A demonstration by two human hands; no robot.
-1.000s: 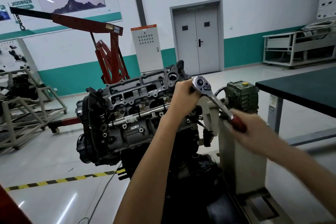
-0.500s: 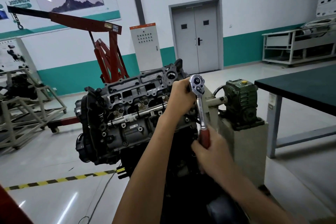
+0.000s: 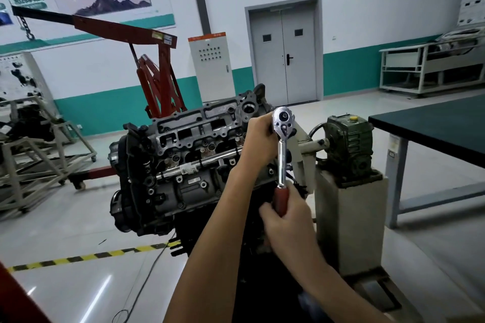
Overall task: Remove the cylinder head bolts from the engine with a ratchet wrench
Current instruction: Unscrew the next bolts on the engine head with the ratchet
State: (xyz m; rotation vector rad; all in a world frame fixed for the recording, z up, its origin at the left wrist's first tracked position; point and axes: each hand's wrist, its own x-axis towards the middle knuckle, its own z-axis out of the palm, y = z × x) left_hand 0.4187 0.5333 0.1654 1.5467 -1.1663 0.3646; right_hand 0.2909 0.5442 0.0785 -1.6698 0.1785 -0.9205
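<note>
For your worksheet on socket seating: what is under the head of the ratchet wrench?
The left hand wraps beneath the ratchet wrench head, against the engine. It hides any socket or bolt. The right hand holds the red handle.

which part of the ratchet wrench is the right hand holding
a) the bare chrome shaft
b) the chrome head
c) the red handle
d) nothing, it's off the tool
c: the right hand is wrapped around the red handle of the ratchet wrench, while the left hand steadies the chrome head.

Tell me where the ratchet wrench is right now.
In the head view, the ratchet wrench stands near centre, its head at the engine's right end beside the left hand, its red handle in the right hand.
</note>
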